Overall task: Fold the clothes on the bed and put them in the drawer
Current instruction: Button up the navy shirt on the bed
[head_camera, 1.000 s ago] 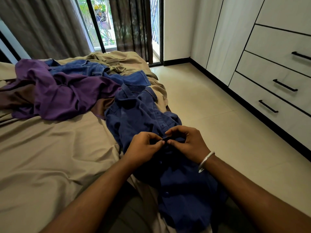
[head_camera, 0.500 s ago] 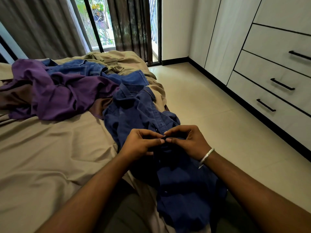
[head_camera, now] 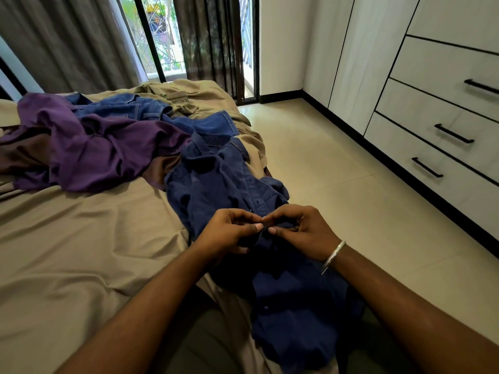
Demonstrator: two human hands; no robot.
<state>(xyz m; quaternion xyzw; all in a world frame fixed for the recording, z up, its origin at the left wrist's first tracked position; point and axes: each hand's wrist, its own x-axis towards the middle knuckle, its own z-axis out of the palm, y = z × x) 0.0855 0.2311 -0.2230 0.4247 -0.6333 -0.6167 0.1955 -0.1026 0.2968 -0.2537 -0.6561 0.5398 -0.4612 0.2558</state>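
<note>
A dark blue shirt [head_camera: 216, 184] lies along the right edge of the bed [head_camera: 81, 252], running from the middle of the frame down to the lower centre, where its hem hangs over the person's lap. Both hands meet at its button placket, just below centre. The left hand [head_camera: 226, 233] pinches the fabric between thumb and forefinger, its other fingers curled beneath; the right hand [head_camera: 305, 233] pinches the facing edge the same way, fingertips almost touching the left's — whether a button sits between them cannot be told. A silver bangle [head_camera: 333, 256] circles the right wrist.

Behind the shirt, toward the upper left of the frame, a crumpled purple garment [head_camera: 94, 152] sprawls over the tan sheet, overlapping a pair of blue jeans [head_camera: 129, 109] that stretches toward the far end of the bed. A khaki garment [head_camera: 175, 95] is bunched beyond the jeans.

At the right of the frame stands a white wardrobe with three drawers [head_camera: 432, 117] — all closed, each with a black bar handle. Dark curtains [head_camera: 67, 41] flank a window [head_camera: 159, 36] at the top.
</note>
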